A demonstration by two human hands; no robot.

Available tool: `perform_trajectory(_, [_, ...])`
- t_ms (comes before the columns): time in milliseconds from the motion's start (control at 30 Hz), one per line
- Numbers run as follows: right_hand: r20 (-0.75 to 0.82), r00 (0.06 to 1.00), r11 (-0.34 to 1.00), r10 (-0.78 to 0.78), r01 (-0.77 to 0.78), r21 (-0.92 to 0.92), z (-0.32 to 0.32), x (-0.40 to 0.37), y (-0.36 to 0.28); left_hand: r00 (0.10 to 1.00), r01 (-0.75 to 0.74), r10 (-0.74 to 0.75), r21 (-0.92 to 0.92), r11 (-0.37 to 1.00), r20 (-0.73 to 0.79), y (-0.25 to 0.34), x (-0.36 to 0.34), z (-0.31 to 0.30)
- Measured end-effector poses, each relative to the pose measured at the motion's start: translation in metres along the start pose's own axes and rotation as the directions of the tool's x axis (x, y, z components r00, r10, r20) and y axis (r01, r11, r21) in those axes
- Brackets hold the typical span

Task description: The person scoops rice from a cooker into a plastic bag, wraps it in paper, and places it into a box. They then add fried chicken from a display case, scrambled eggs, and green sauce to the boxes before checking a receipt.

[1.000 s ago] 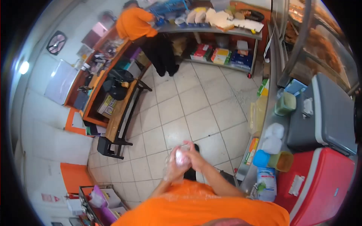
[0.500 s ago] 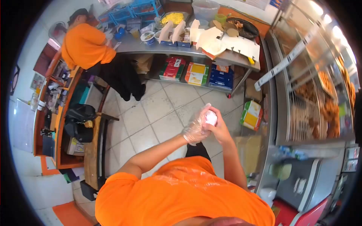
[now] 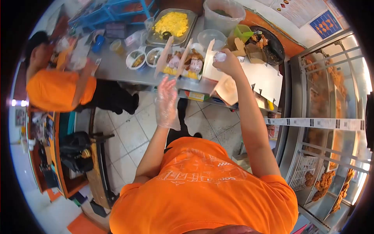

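Observation:
My right hand (image 3: pixel 230 65), bare, is over the table and grips a white wrapped ball (image 3: pixel 220 57) with reddish print. In a clear plastic glove, my left hand (image 3: pixel 166 102) is held in front of the table edge with its fingers stretched out and nothing in it. Just beyond it stand two open cardboard boxes, a left box (image 3: pixel 160 64) and a right box (image 3: pixel 184 62). Each contains a similar wrapped ball, brown pieces of food and something yellow. White unfolded cardboard (image 3: pixel 265 80) lies below my right hand.
Behind the boxes are a tray (image 3: pixel 191 36) of yellow food and a large plastic tub (image 3: pixel 224 15). Two round bowls (image 3: pixel 136 59) stand left of the boxes. A co-worker (image 3: pixel 58 87) in orange works at the left. A glass display cabinet (image 3: pixel 331 136) with fried food borders the right.
I have come forward to the table. The wrapped ball, between both hands before, is now in my right hand alone. My left hand has come away from it and opened.

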State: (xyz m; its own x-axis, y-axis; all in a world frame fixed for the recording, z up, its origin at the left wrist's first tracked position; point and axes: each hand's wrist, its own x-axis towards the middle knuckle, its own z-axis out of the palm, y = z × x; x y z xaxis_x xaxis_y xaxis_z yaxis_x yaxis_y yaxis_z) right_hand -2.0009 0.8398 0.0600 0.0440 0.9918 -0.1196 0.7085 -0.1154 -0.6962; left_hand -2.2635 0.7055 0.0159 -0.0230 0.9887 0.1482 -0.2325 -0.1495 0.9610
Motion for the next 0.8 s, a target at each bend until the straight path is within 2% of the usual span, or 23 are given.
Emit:
perform_trajectory(33, [-0.059,0.998,0.988,0.024,-0.032,-0.149,0.014,0.041,0.022,0.999,0.004,-0.005,-0.024,1.000,-0.044,-0.005,0.033,-0.006])
perform_trajectory(67, [0.058,0.993,0.953,0.106,-0.085,-0.290,0.034,0.077,0.044,0.996,0.019,-0.022,-0.045,0.999,-0.081,-0.010,0.064,-0.012])
perform_trajectory(100, [0.154,0.969,0.899,0.195,-0.114,-0.423,0.051,0.111,0.063,0.995,0.016,-0.010,0.063,0.998,-0.102,-0.018,0.101,-0.011])
perform_trajectory(133, [0.095,0.980,0.870,0.174,-0.108,-0.481,0.074,0.119,0.082,0.997,0.032,-0.028,0.058,0.998,-0.069,-0.016,0.140,-0.009])
perform_trajectory(167, [0.246,0.929,0.847,0.277,-0.115,-0.520,0.076,0.120,0.074,0.997,0.046,-0.055,0.132,0.990,0.062,-0.011,0.176,-0.005])
perform_trajectory(200, [0.134,0.944,0.835,0.302,-0.194,-0.516,0.103,0.119,0.091,0.979,0.043,-0.082,0.201,0.979,0.187,-0.014,0.213,0.001])
perform_trajectory(233, [0.014,0.948,0.822,0.319,-0.269,-0.502,0.127,0.118,0.108,0.968,-0.063,-0.043,0.401,0.914,0.249,-0.024,0.251,0.011])
perform_trajectory(267, [0.006,0.941,0.813,0.337,-0.288,-0.505,0.125,0.117,0.100,0.948,-0.179,-0.015,0.574,0.799,0.316,-0.036,0.289,0.022])
perform_trajectory(333, [0.244,0.810,0.762,0.533,-0.334,-0.556,0.111,0.119,0.076,0.892,-0.305,-0.059,0.691,0.656,0.449,-0.080,0.357,0.041])
perform_trajectory(367, [0.239,0.795,0.752,0.557,-0.361,-0.552,0.094,0.124,0.076,0.880,-0.305,-0.076,0.681,0.666,0.469,-0.095,0.380,0.050])
perform_trajectory(433, [0.166,0.778,0.762,0.606,-0.508,-0.401,0.043,0.144,0.080,0.753,-0.364,-0.426,0.857,0.364,0.501,-0.122,0.424,0.073])
perform_trajectory(467, [-0.093,0.836,0.779,0.540,-0.539,-0.320,0.016,0.148,0.058,0.741,-0.371,-0.432,0.850,0.374,0.514,-0.147,0.445,0.079])
perform_trajectory(500, [-0.349,0.817,0.800,0.460,-0.551,-0.236,-0.002,0.146,0.042,0.707,-0.403,-0.498,0.865,0.301,0.502,-0.181,0.457,0.079])
perform_trajectory(533, [-0.423,0.798,0.723,0.429,-0.584,-0.369,-0.004,0.155,0.061,0.672,-0.438,-0.561,0.871,0.224,0.482,-0.182,0.457,0.085])
perform_trajectory(567, [-0.486,0.785,0.625,0.384,-0.608,-0.490,-0.009,0.166,0.084,0.573,-0.553,-0.642,0.819,0.157,0.509,-0.183,0.461,0.089])
perform_trajectory(600, [-0.482,0.779,0.619,0.402,-0.619,-0.484,-0.013,0.169,0.102,0.558,-0.559,-0.654,0.814,0.159,0.511,-0.188,0.461,0.092])
perform_trajectory(667, [-0.555,0.735,0.338,0.390,-0.675,-0.656,-0.024,0.171,0.130,0.568,-0.290,-0.761,0.942,0.172,0.314,-0.198,0.466,0.096])
perform_trajectory(700, [-0.547,0.740,0.339,0.392,-0.669,-0.661,-0.031,0.168,0.138,0.565,-0.283,-0.766,0.944,0.169,0.306,-0.227,0.470,0.088])
perform_trajectory(733, [-0.534,0.717,0.364,0.447,-0.692,-0.624,-0.039,0.164,0.144,0.506,-0.477,-0.725,0.852,0.215,0.466,-0.276,0.476,0.074])
perform_trajectory(767, [-0.520,0.689,0.383,0.505,-0.719,-0.580,-0.048,0.159,0.154,0.411,-0.653,-0.678,0.715,0.249,0.610,-0.304,0.478,0.067])
perform_trajectory(800, [-0.515,0.686,0.383,0.514,-0.721,-0.578,-0.055,0.153,0.173,0.403,-0.654,-0.684,0.714,0.248,0.607,-0.299,0.474,0.070])
